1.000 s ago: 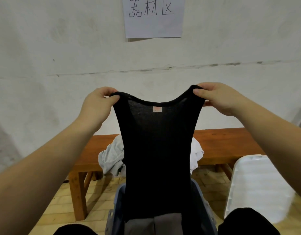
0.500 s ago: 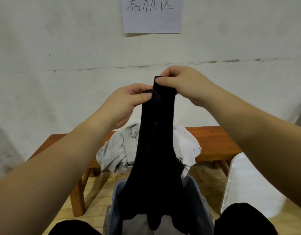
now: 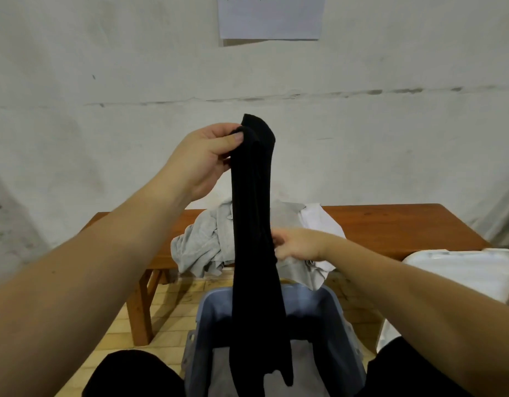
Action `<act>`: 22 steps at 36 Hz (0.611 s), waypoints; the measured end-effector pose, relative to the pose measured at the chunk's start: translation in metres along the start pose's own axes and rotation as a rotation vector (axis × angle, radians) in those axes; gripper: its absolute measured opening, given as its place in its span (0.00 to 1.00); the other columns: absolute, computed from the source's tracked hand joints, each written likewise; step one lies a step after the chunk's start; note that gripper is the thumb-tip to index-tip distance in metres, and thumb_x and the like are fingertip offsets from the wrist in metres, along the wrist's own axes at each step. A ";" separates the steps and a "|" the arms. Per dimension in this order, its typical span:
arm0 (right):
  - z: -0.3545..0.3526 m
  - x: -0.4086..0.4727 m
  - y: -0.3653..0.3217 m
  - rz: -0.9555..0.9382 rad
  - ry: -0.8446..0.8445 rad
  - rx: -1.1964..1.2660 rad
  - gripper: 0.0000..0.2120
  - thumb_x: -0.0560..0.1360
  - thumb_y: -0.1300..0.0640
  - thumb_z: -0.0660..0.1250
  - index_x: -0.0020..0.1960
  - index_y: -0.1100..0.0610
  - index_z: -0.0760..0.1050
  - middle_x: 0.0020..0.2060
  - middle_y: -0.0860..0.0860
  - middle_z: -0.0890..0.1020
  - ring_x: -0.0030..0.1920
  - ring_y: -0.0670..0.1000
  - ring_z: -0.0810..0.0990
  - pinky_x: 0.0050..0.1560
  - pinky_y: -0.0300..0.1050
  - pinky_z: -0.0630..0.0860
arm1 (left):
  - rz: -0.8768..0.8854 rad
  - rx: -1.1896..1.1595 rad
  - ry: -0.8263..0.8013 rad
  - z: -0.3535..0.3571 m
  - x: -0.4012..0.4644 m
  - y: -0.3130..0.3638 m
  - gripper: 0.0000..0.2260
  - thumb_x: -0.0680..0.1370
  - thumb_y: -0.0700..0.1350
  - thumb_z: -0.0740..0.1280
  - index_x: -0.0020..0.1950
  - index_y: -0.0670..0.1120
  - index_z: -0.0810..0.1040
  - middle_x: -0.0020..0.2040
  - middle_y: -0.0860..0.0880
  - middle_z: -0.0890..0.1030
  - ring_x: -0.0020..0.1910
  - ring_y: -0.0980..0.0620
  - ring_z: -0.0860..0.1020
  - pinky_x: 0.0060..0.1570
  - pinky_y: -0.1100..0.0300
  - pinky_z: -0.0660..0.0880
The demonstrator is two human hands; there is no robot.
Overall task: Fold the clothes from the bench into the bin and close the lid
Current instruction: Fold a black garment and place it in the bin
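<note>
While the left hand pinches its top, the black garment hangs narrow; right hand touches it, fingers loose.

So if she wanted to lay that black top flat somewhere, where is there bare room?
The bench is bare wood on its right stretch, between the white cloth and its right end, and a shorter patch at the left end beside the grey clothes. Its middle is crowded with that heap. The white lid is bare on top. The bin already holds grey fabric.
</note>
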State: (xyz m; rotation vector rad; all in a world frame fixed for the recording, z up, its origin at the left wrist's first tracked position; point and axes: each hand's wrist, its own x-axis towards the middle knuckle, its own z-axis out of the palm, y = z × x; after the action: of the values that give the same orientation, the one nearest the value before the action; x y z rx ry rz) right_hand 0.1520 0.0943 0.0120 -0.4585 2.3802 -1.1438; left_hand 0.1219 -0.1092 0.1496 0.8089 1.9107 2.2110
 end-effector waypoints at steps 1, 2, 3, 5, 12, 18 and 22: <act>0.003 0.003 0.005 0.037 -0.028 -0.056 0.20 0.72 0.68 0.64 0.63 0.56 0.71 0.55 0.57 0.78 0.55 0.53 0.77 0.58 0.41 0.76 | 0.000 0.007 0.000 -0.003 -0.001 0.000 0.08 0.81 0.36 0.62 0.53 0.42 0.81 0.45 0.49 0.85 0.47 0.52 0.82 0.49 0.61 0.76; 0.003 0.003 0.009 0.057 -0.057 -0.127 0.13 0.75 0.67 0.65 0.57 0.54 0.73 0.49 0.54 0.78 0.50 0.51 0.77 0.52 0.37 0.75 | 0.001 0.020 -0.002 -0.007 -0.001 0.000 0.09 0.81 0.36 0.62 0.53 0.42 0.81 0.45 0.49 0.85 0.47 0.52 0.82 0.49 0.61 0.77; 0.004 0.005 0.014 0.068 -0.069 -0.210 0.10 0.77 0.65 0.65 0.51 0.52 0.73 0.45 0.50 0.78 0.47 0.49 0.76 0.49 0.37 0.73 | 0.002 0.034 -0.001 -0.011 -0.002 0.000 0.09 0.81 0.36 0.62 0.53 0.42 0.81 0.45 0.49 0.85 0.48 0.52 0.82 0.50 0.61 0.77; 0.003 0.007 0.024 0.084 -0.055 -0.322 0.05 0.78 0.58 0.66 0.47 0.48 0.74 0.44 0.46 0.79 0.45 0.47 0.77 0.51 0.42 0.71 | 0.004 0.039 0.010 -0.018 -0.004 0.000 0.09 0.81 0.36 0.62 0.54 0.42 0.81 0.45 0.49 0.85 0.48 0.52 0.82 0.51 0.60 0.77; -0.009 -0.011 0.045 0.190 0.172 -0.267 0.08 0.78 0.46 0.68 0.43 0.48 0.77 0.37 0.45 0.79 0.38 0.42 0.76 0.40 0.35 0.69 | 0.029 0.029 0.151 -0.047 -0.008 0.003 0.09 0.81 0.36 0.62 0.54 0.42 0.81 0.45 0.49 0.85 0.49 0.52 0.83 0.51 0.58 0.77; -0.024 -0.031 0.059 0.261 0.365 -0.232 0.11 0.78 0.46 0.68 0.48 0.54 0.79 0.42 0.51 0.81 0.41 0.47 0.76 0.40 0.39 0.68 | 0.032 0.099 0.388 -0.058 -0.011 0.005 0.05 0.79 0.37 0.67 0.51 0.42 0.82 0.45 0.47 0.86 0.49 0.49 0.84 0.49 0.57 0.78; -0.026 -0.043 0.054 0.181 0.492 -0.027 0.06 0.79 0.48 0.67 0.50 0.50 0.80 0.43 0.48 0.82 0.47 0.48 0.79 0.45 0.40 0.71 | 0.011 0.250 0.503 -0.053 -0.015 0.004 0.04 0.79 0.39 0.68 0.48 0.46 0.82 0.43 0.49 0.84 0.41 0.53 0.84 0.45 0.57 0.81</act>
State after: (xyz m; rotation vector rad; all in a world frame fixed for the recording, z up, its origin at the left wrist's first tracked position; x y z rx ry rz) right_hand 0.1695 0.1642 -0.0059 0.0442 2.7818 -1.2519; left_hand 0.1113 -0.1635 0.1451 0.2950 2.4431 2.3793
